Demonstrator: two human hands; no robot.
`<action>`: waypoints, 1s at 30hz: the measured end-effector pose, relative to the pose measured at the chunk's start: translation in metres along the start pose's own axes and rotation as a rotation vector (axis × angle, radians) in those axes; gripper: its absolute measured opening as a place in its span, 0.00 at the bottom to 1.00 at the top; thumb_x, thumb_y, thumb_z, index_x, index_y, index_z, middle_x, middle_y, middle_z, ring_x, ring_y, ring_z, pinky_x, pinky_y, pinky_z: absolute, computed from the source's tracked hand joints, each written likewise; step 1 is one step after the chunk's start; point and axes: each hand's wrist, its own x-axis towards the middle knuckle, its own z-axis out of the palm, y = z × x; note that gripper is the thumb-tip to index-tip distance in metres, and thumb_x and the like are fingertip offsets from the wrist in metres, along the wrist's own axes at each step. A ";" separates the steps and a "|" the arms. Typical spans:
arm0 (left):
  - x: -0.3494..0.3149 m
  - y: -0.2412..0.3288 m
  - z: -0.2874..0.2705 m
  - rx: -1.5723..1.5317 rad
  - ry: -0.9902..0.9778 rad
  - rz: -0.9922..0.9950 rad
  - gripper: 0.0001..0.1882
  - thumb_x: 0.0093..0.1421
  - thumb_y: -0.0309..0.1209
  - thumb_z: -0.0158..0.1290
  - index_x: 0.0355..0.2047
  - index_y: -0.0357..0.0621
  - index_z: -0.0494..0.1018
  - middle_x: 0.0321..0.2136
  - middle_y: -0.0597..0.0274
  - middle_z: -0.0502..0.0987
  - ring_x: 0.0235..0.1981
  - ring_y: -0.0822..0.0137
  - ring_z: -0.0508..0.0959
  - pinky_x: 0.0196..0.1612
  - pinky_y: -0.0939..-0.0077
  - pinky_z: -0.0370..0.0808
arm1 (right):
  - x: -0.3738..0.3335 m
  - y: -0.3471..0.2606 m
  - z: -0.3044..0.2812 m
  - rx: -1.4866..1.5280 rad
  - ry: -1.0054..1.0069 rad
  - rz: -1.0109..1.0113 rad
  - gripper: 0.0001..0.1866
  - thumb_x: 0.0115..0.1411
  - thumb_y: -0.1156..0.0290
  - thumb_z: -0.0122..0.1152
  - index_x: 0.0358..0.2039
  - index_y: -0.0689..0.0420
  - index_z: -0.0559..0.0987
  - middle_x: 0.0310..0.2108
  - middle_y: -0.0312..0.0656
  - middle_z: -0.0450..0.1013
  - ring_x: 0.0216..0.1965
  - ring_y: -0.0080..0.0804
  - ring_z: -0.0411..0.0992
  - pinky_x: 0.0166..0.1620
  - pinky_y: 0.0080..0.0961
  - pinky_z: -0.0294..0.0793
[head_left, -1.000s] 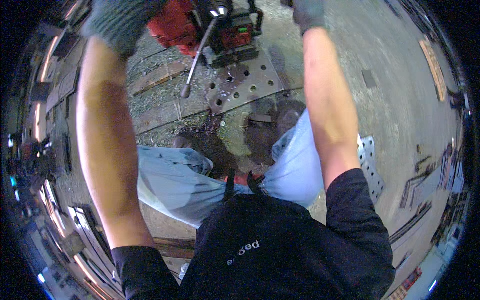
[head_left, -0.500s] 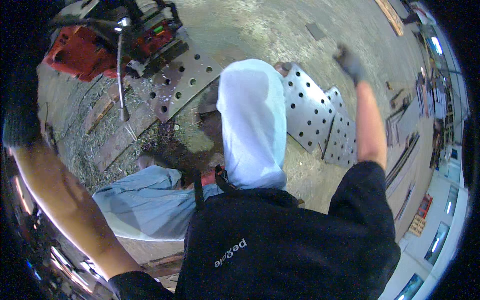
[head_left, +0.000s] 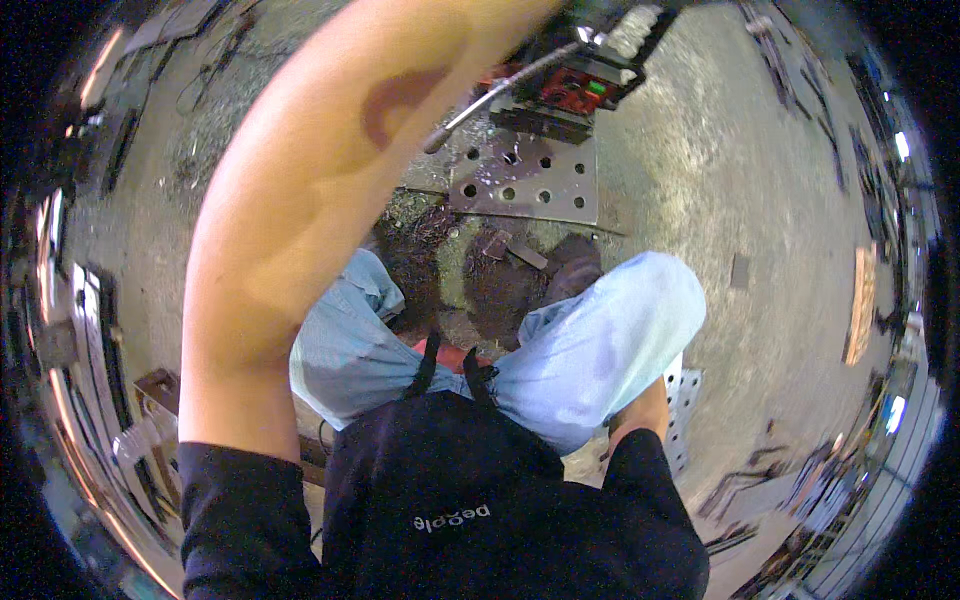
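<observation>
My left forearm (head_left: 330,150) stretches up across the view, and its hand lies past the top edge, out of sight. Near that forearm stands a red and black drilling machine (head_left: 575,95) with a small green light. A metal lever rod (head_left: 505,95) with a dark knob slants from it. Under the machine lies a steel plate (head_left: 550,180) with rows of round holes. My right arm (head_left: 645,410) hangs down beside my bent right knee, which hides the hand. More perforated plates (head_left: 685,395) show partly beyond that knee.
Dark metal shavings (head_left: 425,225) litter the floor between my feet, along with a small block and bar (head_left: 520,250). A flat dark piece (head_left: 740,270) and a wooden board (head_left: 862,300) lie to the right. Metal stock (head_left: 790,490) is farther right.
My view has turned, so the machine now appears nearer the middle. My left arm has swung up toward it. My right arm, raised with a dark-gloved hand before, has dropped behind my knee.
</observation>
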 end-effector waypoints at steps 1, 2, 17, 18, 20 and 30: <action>0.006 -0.002 0.006 0.196 0.052 0.163 0.20 0.68 0.40 0.46 0.25 0.40 0.75 0.16 0.62 0.72 0.13 0.72 0.65 0.17 0.72 0.67 | 0.009 -0.009 -0.009 0.068 0.035 -0.032 0.36 0.59 0.42 0.53 0.57 0.57 0.64 0.55 0.48 0.64 0.56 0.38 0.67 0.61 0.39 0.66; 0.008 -0.009 0.011 0.404 0.058 0.249 0.20 0.68 0.40 0.46 0.24 0.40 0.74 0.16 0.62 0.72 0.12 0.72 0.65 0.17 0.72 0.66 | 0.019 -0.023 -0.016 0.155 0.059 -0.074 0.35 0.60 0.40 0.51 0.57 0.56 0.65 0.54 0.47 0.64 0.55 0.37 0.66 0.60 0.39 0.66; -0.063 -0.086 -0.061 -0.650 -0.076 -0.319 0.20 0.68 0.42 0.50 0.31 0.35 0.77 0.23 0.62 0.76 0.25 0.73 0.75 0.29 0.75 0.73 | 0.049 -0.311 -0.125 0.991 -0.419 -0.436 0.29 0.68 0.39 0.41 0.57 0.47 0.70 0.52 0.36 0.70 0.50 0.36 0.73 0.57 0.43 0.73; -0.065 -0.088 -0.071 -0.680 -0.134 -0.379 0.20 0.69 0.42 0.50 0.32 0.35 0.77 0.24 0.62 0.77 0.25 0.74 0.75 0.29 0.75 0.73 | 0.051 -0.315 -0.117 1.032 -0.596 -0.385 0.29 0.68 0.40 0.40 0.59 0.46 0.69 0.54 0.36 0.70 0.51 0.36 0.72 0.59 0.44 0.71; -0.078 -0.104 -0.084 -0.465 -0.155 -0.341 0.19 0.69 0.41 0.50 0.34 0.35 0.78 0.25 0.62 0.77 0.25 0.74 0.75 0.29 0.77 0.73 | 0.008 -0.338 -0.059 1.007 -0.575 -0.298 0.31 0.70 0.42 0.37 0.65 0.46 0.65 0.60 0.37 0.67 0.57 0.37 0.68 0.64 0.43 0.64; -0.097 -0.123 -0.056 -0.493 -0.033 -0.202 0.16 0.68 0.38 0.51 0.41 0.36 0.79 0.29 0.60 0.79 0.29 0.73 0.78 0.29 0.79 0.73 | -0.165 -0.314 0.090 0.239 -1.120 0.128 0.35 0.66 0.35 0.44 0.54 0.54 0.73 0.42 0.38 0.74 0.42 0.30 0.73 0.47 0.26 0.72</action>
